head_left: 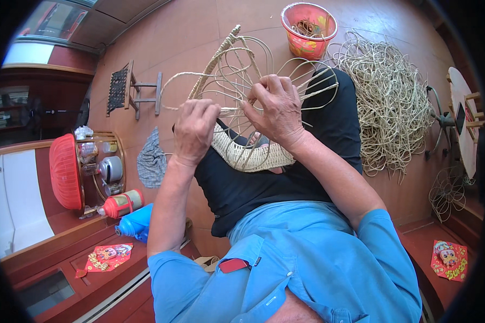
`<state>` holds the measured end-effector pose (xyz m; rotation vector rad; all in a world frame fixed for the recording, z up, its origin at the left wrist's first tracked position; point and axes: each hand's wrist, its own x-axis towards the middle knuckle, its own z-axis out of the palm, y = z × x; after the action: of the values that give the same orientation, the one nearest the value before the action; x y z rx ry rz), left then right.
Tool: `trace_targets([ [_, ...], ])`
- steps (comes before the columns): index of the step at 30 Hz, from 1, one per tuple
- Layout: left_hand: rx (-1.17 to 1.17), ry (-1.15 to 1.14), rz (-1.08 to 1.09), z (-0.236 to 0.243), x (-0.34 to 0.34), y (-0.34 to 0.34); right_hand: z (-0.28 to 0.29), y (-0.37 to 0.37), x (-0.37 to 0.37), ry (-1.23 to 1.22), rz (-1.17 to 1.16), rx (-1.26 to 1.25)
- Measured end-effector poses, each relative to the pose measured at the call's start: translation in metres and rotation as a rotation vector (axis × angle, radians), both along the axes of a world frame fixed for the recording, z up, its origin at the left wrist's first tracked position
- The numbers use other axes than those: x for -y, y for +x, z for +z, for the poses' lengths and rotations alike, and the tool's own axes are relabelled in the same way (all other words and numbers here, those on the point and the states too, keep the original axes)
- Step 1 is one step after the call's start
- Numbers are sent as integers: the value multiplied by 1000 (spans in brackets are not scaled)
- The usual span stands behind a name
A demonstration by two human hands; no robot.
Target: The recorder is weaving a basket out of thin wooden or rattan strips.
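A half-woven rattan basket (248, 153) rests on my lap, its woven band low and its bare curved ribs (237, 64) fanning up and away. My left hand (194, 129) is closed on a thin rattan strand at the left side of the frame. My right hand (277, 110) grips the ribs near the middle, fingers curled over them. A braided rattan edge (215, 62) runs up the far left of the frame.
A large pile of loose rattan strands (390, 102) lies on the floor at right. A red plastic bucket (309, 29) holds more coils. A small wooden stool (132, 89), a grey cloth (152, 161), a red flask (121, 204), a blue bottle (137, 222) and a red dome cover (64, 171) lie at left.
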<state>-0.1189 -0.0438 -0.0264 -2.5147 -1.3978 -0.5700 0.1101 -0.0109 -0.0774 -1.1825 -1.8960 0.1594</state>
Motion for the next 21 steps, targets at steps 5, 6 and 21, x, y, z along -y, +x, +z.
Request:
trace_targets([
  [5,37,-95,-54,-17,45,44,-12,6,-5,43,47,-13],
  [6,41,-282,21,-21,62,56,-12,8,-4,57,62,-8],
  [21,717,-448,494,-24,137,27,2,14,7,3,83,155],
])
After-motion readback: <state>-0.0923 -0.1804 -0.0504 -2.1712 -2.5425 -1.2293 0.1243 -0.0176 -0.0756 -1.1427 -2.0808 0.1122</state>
